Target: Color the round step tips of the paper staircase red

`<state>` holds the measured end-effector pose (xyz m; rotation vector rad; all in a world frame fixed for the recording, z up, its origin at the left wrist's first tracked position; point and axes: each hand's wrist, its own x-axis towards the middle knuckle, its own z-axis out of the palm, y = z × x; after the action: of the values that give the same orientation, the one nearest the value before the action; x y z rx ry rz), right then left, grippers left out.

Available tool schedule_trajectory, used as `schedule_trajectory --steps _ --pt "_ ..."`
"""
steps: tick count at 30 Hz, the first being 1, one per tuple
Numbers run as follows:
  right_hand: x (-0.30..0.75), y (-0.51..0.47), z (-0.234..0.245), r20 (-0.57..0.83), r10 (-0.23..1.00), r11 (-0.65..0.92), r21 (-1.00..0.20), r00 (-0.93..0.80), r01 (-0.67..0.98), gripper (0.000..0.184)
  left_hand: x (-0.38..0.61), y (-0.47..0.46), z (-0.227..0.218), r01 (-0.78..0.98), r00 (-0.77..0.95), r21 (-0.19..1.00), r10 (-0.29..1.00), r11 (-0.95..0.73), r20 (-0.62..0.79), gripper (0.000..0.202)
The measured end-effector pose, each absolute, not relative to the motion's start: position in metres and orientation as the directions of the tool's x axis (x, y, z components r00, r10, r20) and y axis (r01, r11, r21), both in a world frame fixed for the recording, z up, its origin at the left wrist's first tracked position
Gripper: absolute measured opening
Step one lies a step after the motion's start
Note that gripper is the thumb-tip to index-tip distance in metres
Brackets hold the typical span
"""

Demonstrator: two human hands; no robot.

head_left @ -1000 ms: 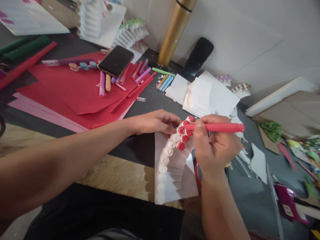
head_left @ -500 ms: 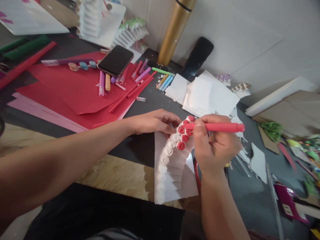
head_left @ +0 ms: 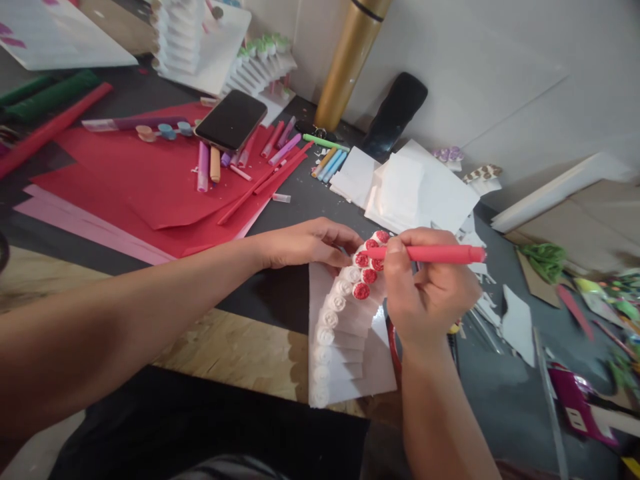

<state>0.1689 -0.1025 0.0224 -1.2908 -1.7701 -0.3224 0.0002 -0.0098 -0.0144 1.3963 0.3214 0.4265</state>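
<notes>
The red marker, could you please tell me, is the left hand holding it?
No, the right hand grips the red marker, its other end at the rosettes.

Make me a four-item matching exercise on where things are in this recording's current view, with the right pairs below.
1. red marker
2. phone
3. gold cylinder
4. left hand

a. standing by the wall
b. beside the upper rosettes
c. in the right hand
d. over the red sheets

Pairs: 1-c, 2-d, 3-a, 4-b
</notes>
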Motion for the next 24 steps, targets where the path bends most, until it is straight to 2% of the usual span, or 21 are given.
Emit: schedule_trajectory --steps 24 --pt "0.1661 -0.1024 0.0236 0.782 0.62 0.459 -0.294 -0.066 0.838 0.002 0.0003 -0.0096 -0.0136 -0.095 0.884 0.989 0.466 0.114 0.032 0.028"
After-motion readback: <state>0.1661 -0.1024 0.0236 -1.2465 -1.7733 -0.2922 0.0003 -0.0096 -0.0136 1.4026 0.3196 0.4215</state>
